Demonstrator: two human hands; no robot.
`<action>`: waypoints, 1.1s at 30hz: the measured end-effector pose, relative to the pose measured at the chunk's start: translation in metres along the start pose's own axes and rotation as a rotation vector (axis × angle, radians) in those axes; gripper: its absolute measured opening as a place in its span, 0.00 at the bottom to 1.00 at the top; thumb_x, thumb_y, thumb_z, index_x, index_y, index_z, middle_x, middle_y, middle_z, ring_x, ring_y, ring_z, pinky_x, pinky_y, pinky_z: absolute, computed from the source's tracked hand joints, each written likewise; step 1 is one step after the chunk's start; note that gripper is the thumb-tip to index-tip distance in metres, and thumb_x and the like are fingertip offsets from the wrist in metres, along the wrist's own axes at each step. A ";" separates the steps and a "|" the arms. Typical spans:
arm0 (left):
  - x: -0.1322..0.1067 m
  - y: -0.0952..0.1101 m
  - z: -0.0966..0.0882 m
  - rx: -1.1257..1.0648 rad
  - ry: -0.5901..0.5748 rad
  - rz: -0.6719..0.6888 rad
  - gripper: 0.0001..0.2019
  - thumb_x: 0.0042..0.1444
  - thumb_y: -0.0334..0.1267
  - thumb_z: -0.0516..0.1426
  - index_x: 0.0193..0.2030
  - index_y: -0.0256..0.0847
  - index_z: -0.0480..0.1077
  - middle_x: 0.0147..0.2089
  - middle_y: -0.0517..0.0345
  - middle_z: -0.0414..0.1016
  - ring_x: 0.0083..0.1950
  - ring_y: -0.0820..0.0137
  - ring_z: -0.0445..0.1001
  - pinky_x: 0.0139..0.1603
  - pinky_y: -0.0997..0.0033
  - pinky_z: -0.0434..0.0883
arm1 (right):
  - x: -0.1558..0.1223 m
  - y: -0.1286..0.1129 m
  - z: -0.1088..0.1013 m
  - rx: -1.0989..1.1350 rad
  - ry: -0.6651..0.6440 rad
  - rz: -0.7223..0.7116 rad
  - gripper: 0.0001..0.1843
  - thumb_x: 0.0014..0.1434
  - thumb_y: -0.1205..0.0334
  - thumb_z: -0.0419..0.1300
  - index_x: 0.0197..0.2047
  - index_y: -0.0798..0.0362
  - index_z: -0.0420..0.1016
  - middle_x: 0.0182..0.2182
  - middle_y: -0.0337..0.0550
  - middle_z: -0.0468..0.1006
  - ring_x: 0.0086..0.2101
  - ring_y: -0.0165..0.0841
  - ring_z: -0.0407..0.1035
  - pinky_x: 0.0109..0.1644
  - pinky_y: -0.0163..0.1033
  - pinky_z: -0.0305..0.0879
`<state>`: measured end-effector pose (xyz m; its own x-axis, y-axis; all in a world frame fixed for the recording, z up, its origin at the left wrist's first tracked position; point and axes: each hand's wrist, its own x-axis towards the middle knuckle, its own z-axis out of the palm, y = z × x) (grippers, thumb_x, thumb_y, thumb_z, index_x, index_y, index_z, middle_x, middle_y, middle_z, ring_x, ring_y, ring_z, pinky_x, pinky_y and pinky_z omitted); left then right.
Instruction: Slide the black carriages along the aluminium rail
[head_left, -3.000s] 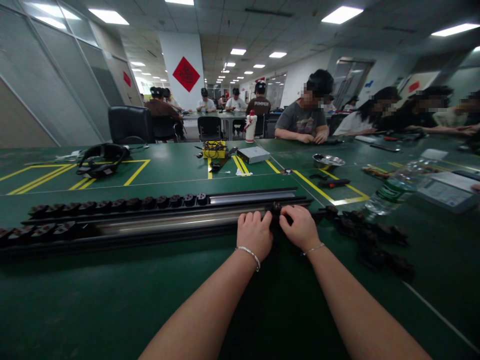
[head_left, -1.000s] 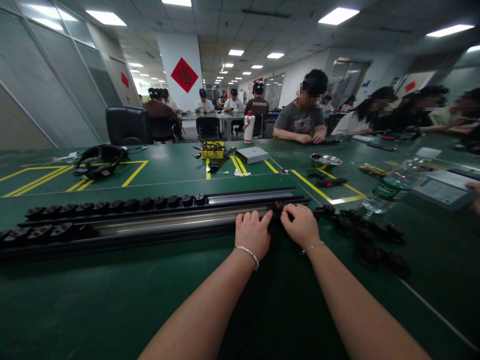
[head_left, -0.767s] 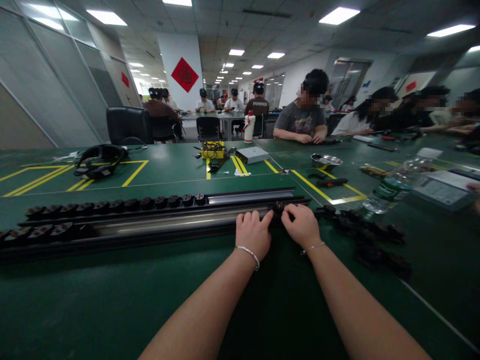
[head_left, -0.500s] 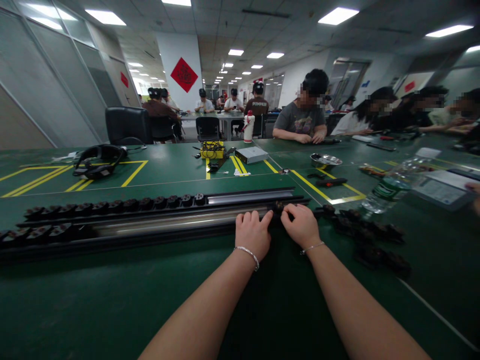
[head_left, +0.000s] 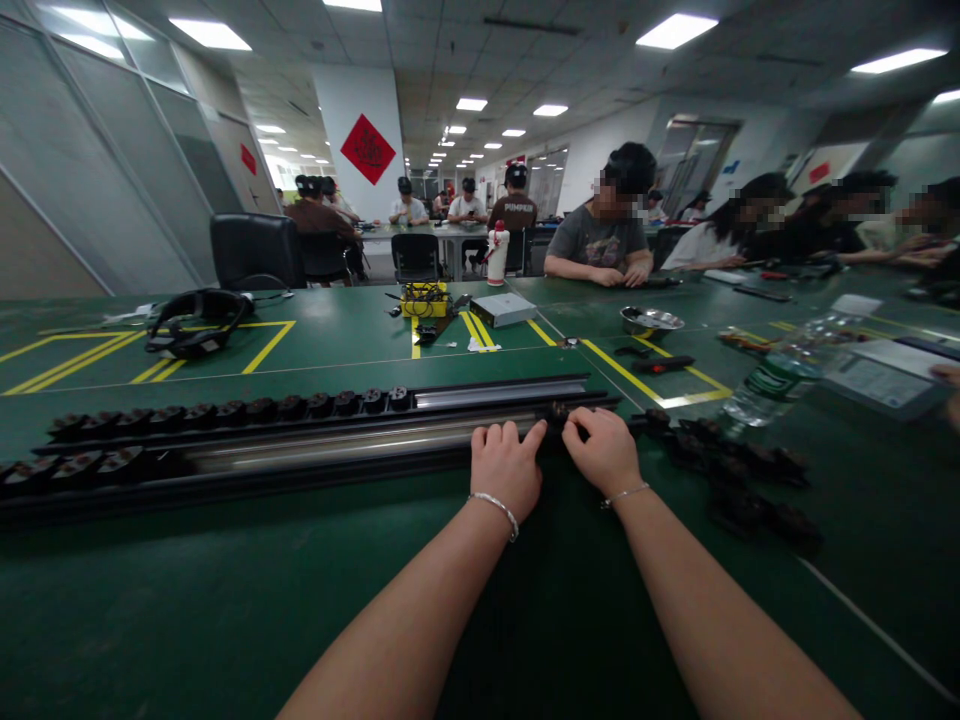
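Observation:
Two long black tracks with shiny metal channels lie side by side, running left to right; the nearer track [head_left: 337, 443] passes under my left hand [head_left: 507, 468]. That hand has its fingers curled over the track's edge, one digit reaching toward a small black module [head_left: 556, 412] at its right end. My right hand [head_left: 604, 450] is closed in a pinch by that module; its fingertips partly hide it. Round black modules [head_left: 259, 410] sit in a row along the farther track [head_left: 495, 391], and several more [head_left: 97, 465] fill the near track's left end.
A pile of linked black modules [head_left: 739, 470] lies right of my hands, near a plastic water bottle [head_left: 780, 375]. Farther back are a metal bowl [head_left: 651, 321], a black-handled tool [head_left: 655, 366], a grey box [head_left: 504, 309] and a black headset [head_left: 196, 325]. People sit across the green table.

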<state>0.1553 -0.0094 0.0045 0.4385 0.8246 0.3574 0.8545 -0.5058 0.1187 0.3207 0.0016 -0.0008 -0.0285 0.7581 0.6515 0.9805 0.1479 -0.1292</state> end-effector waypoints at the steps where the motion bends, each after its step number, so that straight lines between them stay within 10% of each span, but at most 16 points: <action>1: 0.000 0.000 0.000 -0.001 0.000 -0.002 0.26 0.52 0.39 0.51 0.59 0.55 0.55 0.43 0.54 0.64 0.46 0.63 0.60 0.52 0.56 0.52 | 0.000 0.000 0.000 0.001 0.002 -0.003 0.09 0.52 0.64 0.50 0.23 0.52 0.65 0.20 0.39 0.70 0.27 0.31 0.62 0.40 0.36 0.55; 33: 0.000 0.000 -0.005 -0.011 -0.025 -0.009 0.25 0.52 0.39 0.51 0.58 0.57 0.55 0.44 0.55 0.64 0.47 0.64 0.60 0.55 0.56 0.50 | 0.001 0.000 -0.003 0.013 0.043 0.007 0.09 0.51 0.64 0.49 0.21 0.51 0.65 0.19 0.39 0.68 0.25 0.31 0.61 0.37 0.36 0.55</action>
<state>0.1541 -0.0112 0.0091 0.4382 0.8350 0.3328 0.8552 -0.5013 0.1318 0.3212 0.0006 0.0016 -0.0128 0.7312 0.6820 0.9781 0.1508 -0.1433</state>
